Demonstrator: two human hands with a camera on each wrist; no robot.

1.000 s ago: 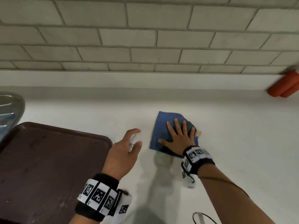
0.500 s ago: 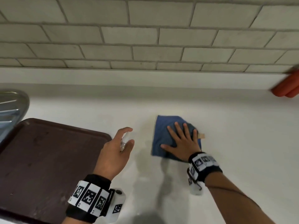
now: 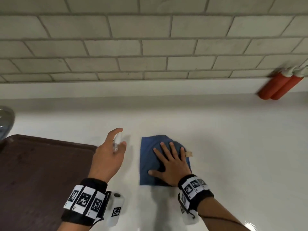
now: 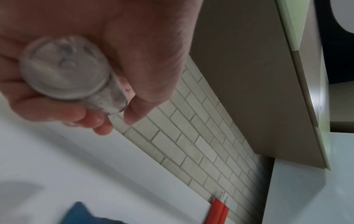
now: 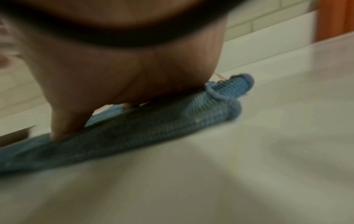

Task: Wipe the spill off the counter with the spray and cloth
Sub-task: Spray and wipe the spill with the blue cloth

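Observation:
A blue cloth [image 3: 147, 164] lies flat on the white counter [image 3: 233, 155]. My right hand [image 3: 168, 162] presses on it with straight, spread fingers; the right wrist view shows the palm on the ribbed cloth [image 5: 153, 133]. A small tan tag [image 3: 188, 154] sticks out at the cloth's right edge. To the left, my left hand [image 3: 113, 147] holds a small clear spray bottle [image 3: 116, 141] above the counter, index finger over its top. The left wrist view shows the bottle's round base [image 4: 65, 68] wrapped by curled fingers. No spill is visible around the cloth.
A dark brown tray [image 3: 41, 172] lies at the left, beside my left hand. A metal sink rim [image 3: 5, 120] shows at the far left. Two orange cylinders [image 3: 280, 87] lean against the tiled wall [image 3: 150, 47] at the back right.
The right hand has drawn the cloth slightly back toward me and to the right. The left hand with the bottle has kept its place beside the tray.

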